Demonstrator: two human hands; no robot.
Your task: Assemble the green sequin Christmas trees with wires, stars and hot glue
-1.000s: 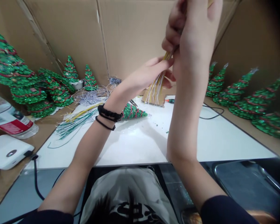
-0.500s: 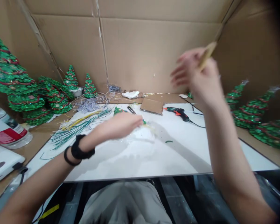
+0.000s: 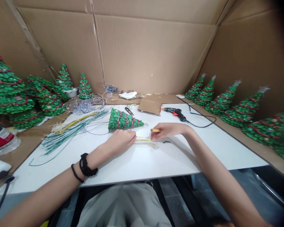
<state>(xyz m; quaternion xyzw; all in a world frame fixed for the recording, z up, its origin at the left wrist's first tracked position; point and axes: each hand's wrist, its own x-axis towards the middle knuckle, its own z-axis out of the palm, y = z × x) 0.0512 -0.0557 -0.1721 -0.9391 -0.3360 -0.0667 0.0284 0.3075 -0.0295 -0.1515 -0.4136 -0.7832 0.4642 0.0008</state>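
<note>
My left hand point(image 3: 123, 140) lies low over the white board, its fingers closed on a small bundle of thin yellow and white wires point(image 3: 144, 140). The bundle's loose ends point right. My right hand point(image 3: 169, 130) is closed around a short wooden stick or handle point(image 3: 155, 130), whose far part is hidden in the palm. Its fingertips are close to the wires; whether they touch them I cannot tell. Just behind my hands a green sequined Christmas tree with red garland point(image 3: 124, 119) rests on its side, its tip to the right.
A black and orange glue gun point(image 3: 177, 113) with a cable sits at the back right. Beside it are a cardboard piece point(image 3: 149, 106) and a dark cutter point(image 3: 129, 111). Green and yellow wires point(image 3: 68, 130) spread at left. More trees point(image 3: 245, 105) line both sides.
My right hand has come down from high on the right to the board, still with the wooden stick. The lying tree, mostly hidden before, now shows fully.
</note>
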